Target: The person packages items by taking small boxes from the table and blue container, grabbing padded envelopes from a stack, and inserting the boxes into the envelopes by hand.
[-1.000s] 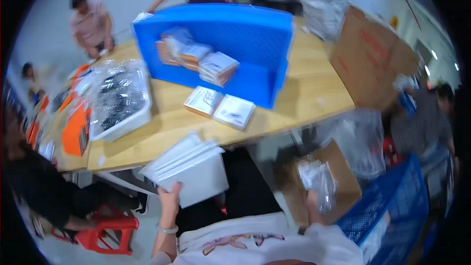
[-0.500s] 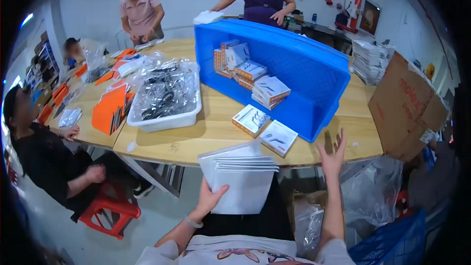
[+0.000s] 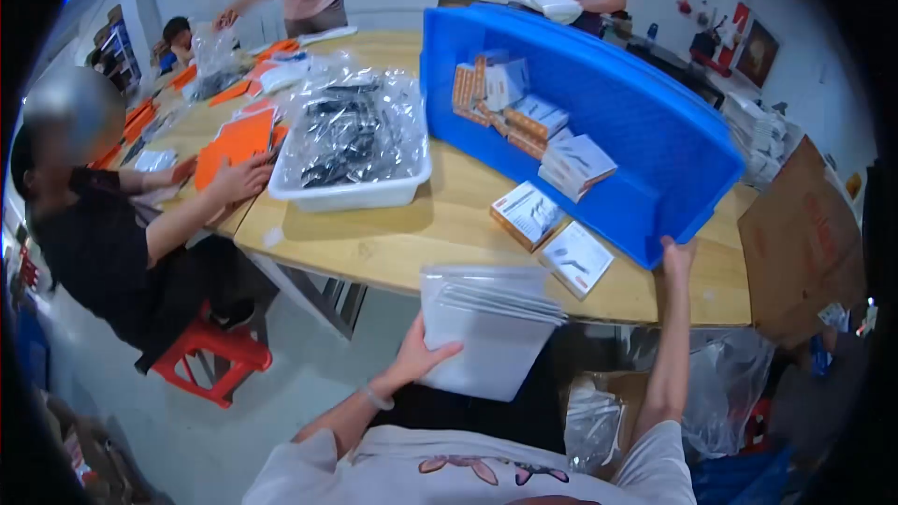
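My left hand point(image 3: 421, 355) is closed on the left side of a stack of flat white sleeves point(image 3: 491, 351), held above my lap at the table's front edge. Their layered tops fan out slightly; what they are made of is unclear. My right hand point(image 3: 678, 260) grips the lower right corner of a big blue plastic crate point(image 3: 645, 168), thumb at the rim. The crate lies on its side, its opening facing me. Small white-and-orange boxes point(image 3: 575, 166) are piled inside it. In front lie two more boxes, an orange-edged one point(image 3: 527, 213) and a white one point(image 3: 575, 257).
A white tub point(image 3: 351, 194) of bagged dark items stands left of the crate. Beside it, a person in black handles orange sheets point(image 3: 238, 145). Two people stand across the wooden table point(image 3: 374, 248). A cardboard box point(image 3: 800, 243) is at right, an open carton point(image 3: 631, 393) below.
My right hand has gone from open in the air to gripping the crate's corner. The view has shifted. The person in black now reaches onto the orange sheets; the person in purple holds a white bundle.
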The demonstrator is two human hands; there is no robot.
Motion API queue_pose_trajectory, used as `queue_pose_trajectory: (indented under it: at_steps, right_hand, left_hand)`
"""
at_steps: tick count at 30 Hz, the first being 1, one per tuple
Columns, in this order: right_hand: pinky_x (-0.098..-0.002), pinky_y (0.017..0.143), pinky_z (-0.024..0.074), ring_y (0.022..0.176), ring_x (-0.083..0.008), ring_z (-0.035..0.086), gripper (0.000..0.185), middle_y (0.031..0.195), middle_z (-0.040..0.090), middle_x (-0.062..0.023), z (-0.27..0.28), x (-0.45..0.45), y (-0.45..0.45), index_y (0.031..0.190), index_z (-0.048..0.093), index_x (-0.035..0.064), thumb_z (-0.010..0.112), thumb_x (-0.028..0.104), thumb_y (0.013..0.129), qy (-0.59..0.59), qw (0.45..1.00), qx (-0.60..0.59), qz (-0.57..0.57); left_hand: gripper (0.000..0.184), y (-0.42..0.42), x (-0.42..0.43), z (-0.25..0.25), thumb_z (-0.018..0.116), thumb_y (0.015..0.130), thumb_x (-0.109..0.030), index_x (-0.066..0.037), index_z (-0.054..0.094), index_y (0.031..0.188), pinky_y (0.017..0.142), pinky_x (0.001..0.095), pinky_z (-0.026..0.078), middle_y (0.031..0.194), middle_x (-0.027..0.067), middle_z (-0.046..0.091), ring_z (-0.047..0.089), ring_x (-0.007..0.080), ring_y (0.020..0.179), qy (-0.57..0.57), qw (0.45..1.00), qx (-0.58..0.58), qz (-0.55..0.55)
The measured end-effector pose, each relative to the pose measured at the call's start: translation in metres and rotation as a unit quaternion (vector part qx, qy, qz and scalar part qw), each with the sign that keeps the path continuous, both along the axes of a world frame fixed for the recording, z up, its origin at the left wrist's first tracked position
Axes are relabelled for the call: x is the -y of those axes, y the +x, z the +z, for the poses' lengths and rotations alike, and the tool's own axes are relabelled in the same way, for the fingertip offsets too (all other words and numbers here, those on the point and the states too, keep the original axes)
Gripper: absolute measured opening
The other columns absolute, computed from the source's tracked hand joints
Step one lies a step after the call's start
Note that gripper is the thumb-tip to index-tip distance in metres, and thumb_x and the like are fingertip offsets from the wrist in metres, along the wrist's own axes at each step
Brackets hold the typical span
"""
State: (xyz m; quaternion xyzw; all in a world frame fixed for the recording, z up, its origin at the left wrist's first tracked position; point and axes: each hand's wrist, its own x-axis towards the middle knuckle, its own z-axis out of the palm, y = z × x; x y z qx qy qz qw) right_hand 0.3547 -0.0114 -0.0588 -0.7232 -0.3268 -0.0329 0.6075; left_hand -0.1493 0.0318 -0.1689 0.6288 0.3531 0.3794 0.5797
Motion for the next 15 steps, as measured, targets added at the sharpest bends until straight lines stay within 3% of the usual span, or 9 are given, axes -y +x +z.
queue_pose_trajectory:
  at_steps: [2,4,6,10,12,14,15]
  right_hand:
    - [-0.0348,0.068,0.0499,0.071,-0.025,0.059,0.035,0.085,0.066,-0.0145,0.0,0.001,0.013,0.102,0.063,-0.0045,0.057,0.0,0.069,0.0,1.0,-0.006,0.02]
    - [-0.0349,0.069,0.0498,0.075,-0.0258,0.06,0.035,0.09,0.067,-0.0149,0.005,0.014,0.021,0.105,0.063,-0.0041,0.058,-0.001,0.07,0.013,0.999,-0.017,0.038]
    - [-0.0355,0.074,0.0502,0.08,-0.0267,0.062,0.037,0.1,0.067,-0.0154,-0.013,0.02,0.068,0.113,0.061,-0.004,0.06,0.0,0.076,0.019,0.994,-0.022,0.103]
    - [-0.0374,0.081,0.0498,0.087,-0.029,0.063,0.042,0.107,0.066,-0.0163,0.012,0.025,0.032,0.123,0.055,-0.0035,0.063,0.005,0.083,0.019,0.989,-0.069,0.131]
    - [-0.0418,0.1,0.0423,0.116,-0.0339,0.054,0.054,0.133,0.052,-0.0209,0.016,0.031,0.004,0.135,0.045,-0.0025,0.065,0.011,0.087,0.115,0.992,0.032,-0.035]
    - [-0.0436,0.107,0.0358,0.128,-0.0347,0.044,0.058,0.141,0.044,-0.0194,0.009,0.044,-0.059,0.136,0.044,-0.0008,0.067,0.01,0.084,0.075,0.956,0.258,-0.116]
    - [-0.0433,0.11,0.0316,0.131,-0.0351,0.041,0.062,0.142,0.043,-0.0174,0.005,0.047,-0.087,0.135,0.046,0.0011,0.07,0.01,0.079,0.059,0.951,0.303,-0.011]
  left_hand:
    - [0.073,0.002,-0.012,-0.007,0.081,0.073,-0.015,0.003,0.043,0.132,0.089,0.035,0.051,0.116,0.0192,0.061,0.063,0.0265,0.101,0.002,1.0,0.001,-0.008]
    - [0.073,0.003,-0.013,-0.006,0.081,0.073,-0.014,0.002,0.043,0.133,0.089,0.035,0.05,0.117,0.0175,0.061,0.063,0.0264,0.101,0.096,0.995,-0.021,-0.005]
    - [0.073,0.014,-0.012,-0.003,0.081,0.073,-0.014,0.002,0.044,0.133,0.089,0.0351,0.05,0.117,0.0173,0.062,0.063,0.0265,0.101,0.086,0.996,-0.01,0.012]
    - [0.071,0.005,-0.013,0.006,0.081,0.072,-0.014,0.001,0.047,0.132,0.089,0.0348,0.049,0.12,0.0176,0.061,0.062,0.0272,0.103,0.075,0.996,0.019,0.046]
    - [0.069,-0.003,-0.017,0.024,0.081,0.072,-0.014,0.001,0.049,0.131,0.089,0.034,0.049,0.123,0.0186,0.06,0.062,0.0273,0.104,0.079,0.996,0.039,0.012]
    - [0.066,-0.024,-0.023,0.06,0.08,0.07,-0.015,0.0,0.054,0.129,0.097,0.035,0.045,0.131,0.0205,0.055,0.057,0.0287,0.115,0.19,0.981,-0.016,-0.021]
    - [0.064,-0.028,-0.033,0.074,0.08,0.069,-0.017,-0.001,0.057,0.127,0.101,0.0357,0.042,0.138,0.02,0.049,0.053,0.0286,0.121,0.223,0.975,-0.009,-0.001]
